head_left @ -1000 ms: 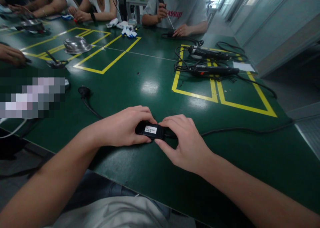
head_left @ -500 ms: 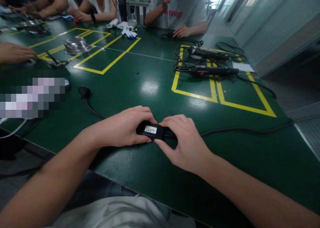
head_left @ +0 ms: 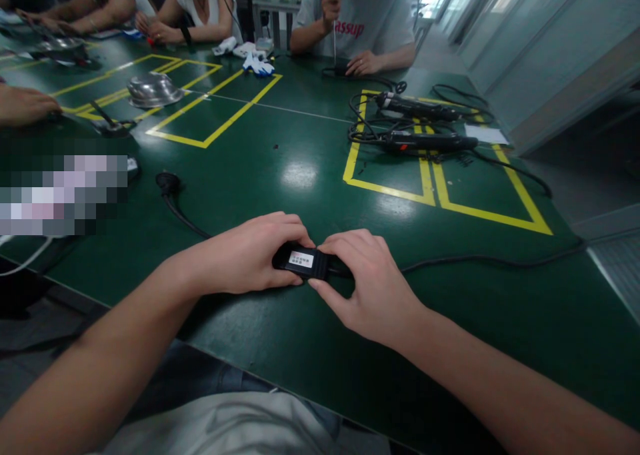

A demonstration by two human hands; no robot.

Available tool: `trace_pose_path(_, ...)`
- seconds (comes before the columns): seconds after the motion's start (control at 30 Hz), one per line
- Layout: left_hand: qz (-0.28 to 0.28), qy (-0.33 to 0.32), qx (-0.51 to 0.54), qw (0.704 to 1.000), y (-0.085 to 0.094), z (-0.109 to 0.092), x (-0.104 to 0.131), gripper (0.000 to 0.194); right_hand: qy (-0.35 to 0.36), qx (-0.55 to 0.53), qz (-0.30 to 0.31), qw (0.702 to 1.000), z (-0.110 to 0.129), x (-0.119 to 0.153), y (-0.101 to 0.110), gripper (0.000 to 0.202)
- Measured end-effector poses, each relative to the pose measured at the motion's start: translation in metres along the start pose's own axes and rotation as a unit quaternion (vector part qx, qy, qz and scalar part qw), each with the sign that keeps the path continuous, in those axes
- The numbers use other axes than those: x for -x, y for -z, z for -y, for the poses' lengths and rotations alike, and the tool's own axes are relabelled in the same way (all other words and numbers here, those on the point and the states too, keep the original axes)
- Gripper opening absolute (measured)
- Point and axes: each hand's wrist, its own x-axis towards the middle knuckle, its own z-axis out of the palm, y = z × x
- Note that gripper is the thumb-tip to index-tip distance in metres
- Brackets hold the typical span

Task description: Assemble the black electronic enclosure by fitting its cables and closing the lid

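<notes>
A small black power adapter with a white printed label lies near the table's front edge, between my two hands. My left hand is closed round its left end, thumb below and fingers above. At its right end, the thumb and fingertips of my right hand pinch the ribbed part. A black cord leads from that side toward the right edge of the table. To the left, a black plug rests on the table, its cord running behind my left hand.
Two black electric screwdrivers with coiled cords lie on yellow tape at the right. A metal bowl sits at the back left, near blue-and-white gloves. Across the green table, a co-worker holds a thin screwdriver.
My hands and the power adapter stay put. Across the table, the co-worker's screwdriver has come down toward a black object. Another person's hand at the left has shifted left.
</notes>
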Motion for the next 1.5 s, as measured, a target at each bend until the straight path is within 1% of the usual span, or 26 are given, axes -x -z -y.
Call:
trace_pose_path(0.3,0.002,0.002,0.007,1.0,0.0004,-0.0016,0.0003,0.024,-0.005,-0.014,0.0,1.0,0.0002,0.0005,-0.0002,0.014)
trace_pose_path(0.9,0.006,0.007,0.01,1.0,0.0005,0.0,0.0005,0.026,0.003,0.008,0.002,1.0,-0.0006,0.0015,-0.0017,0.016)
trace_pose_path(1.27,0.01,0.012,0.013,1.0,0.0016,0.0005,-0.0003,0.028,0.009,0.017,-0.006,1.0,0.0001,0.0007,-0.0015,0.017)
trace_pose_path(1.5,0.006,0.001,0.011,1.0,0.0006,0.0022,0.0013,0.028,0.003,0.027,-0.009,1.0,0.0005,0.0016,-0.0027,0.018)
